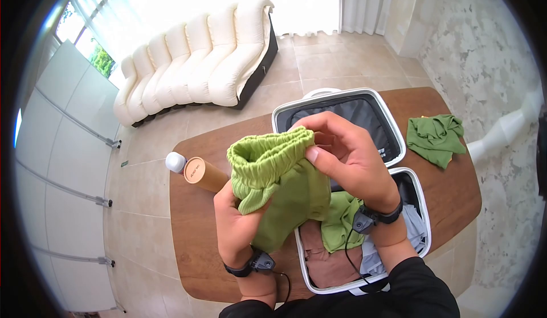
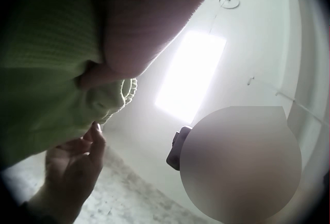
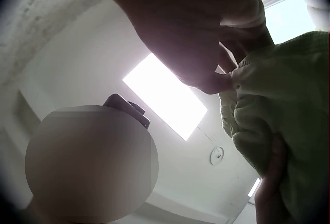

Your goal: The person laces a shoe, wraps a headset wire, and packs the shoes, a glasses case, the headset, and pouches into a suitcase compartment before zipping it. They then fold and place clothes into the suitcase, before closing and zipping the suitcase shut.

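While the left hand (image 1: pixel 239 230) grips one side of the gathered waistband (image 1: pixel 273 167), the right hand (image 1: pixel 356 156) pinches the other between thumb and fingers, so neither's really open. The green elastic-waist garment (image 1: pixel 290 204) is up over the wooden table (image 1: pixel 196 255); probably light, soft, stretchy, hardly fragile, and that elastic's the spot to grab. Dark print on the canister lid (image 1: pixel 195 170) is too tiny to read.

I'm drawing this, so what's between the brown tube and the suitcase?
In the head view, the left hand and the green cloth it holds, up above the table. They hide some of the wood.
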### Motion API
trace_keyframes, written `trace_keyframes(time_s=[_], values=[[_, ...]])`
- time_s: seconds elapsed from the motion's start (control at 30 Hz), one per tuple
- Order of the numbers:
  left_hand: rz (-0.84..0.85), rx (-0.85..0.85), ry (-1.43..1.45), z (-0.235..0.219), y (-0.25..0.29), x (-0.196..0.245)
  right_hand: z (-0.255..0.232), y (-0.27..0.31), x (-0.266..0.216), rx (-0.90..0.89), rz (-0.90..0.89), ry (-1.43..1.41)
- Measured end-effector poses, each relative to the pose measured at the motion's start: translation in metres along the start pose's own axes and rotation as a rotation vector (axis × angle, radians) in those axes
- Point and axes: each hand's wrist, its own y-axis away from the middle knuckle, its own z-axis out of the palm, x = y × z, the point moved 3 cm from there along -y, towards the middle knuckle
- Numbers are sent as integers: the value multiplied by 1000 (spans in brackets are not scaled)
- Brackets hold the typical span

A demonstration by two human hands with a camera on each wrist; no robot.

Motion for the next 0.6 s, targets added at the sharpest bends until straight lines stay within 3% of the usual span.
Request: trace_keyframes(time_s=[0.27,0.4,0.47,0.6], values=[[-77,-60,190,4,1,-1,-7,-2,-2,-127,119,174],[-107,-101,189,11,0,1,-10,0,-10,-59,62,-9],[-133,-217,220,13,1,-2,-13,-1,-11,34,24,-86],[-149,-193,312,12,3,-2,-21,-4,-6,122,60,-129]])
